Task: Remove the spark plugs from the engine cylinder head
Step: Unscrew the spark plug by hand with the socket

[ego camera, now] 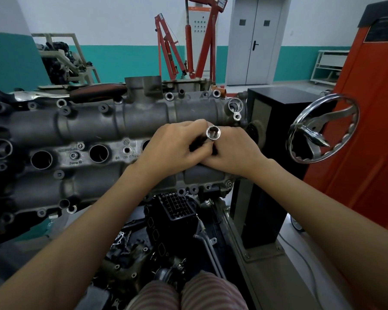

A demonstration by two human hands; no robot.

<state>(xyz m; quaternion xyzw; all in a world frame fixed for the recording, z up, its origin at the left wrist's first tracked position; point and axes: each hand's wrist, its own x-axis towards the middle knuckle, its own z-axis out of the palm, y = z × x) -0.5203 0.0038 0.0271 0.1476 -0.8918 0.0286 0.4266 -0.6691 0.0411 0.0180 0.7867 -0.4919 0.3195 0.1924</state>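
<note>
A grey engine cylinder head [94, 121] lies across the view on a stand. Along its middle run round spark plug wells; two open ones [41, 159] [98, 153] show at the left, a third is half hidden by my hands. My left hand [175, 148] and my right hand [233, 151] meet over the right end of the head. Both curl round a chrome socket tool [213, 133] that stands upright, its open end toward me. What sits under the tool is hidden by my fingers.
A ratchet handle with a dark grip [76, 93] lies on the head's far left edge. A chrome handwheel [323, 130] sticks out of the stand at right. Black engine parts [177, 206] lie below. Red engine cranes [188, 45] stand behind.
</note>
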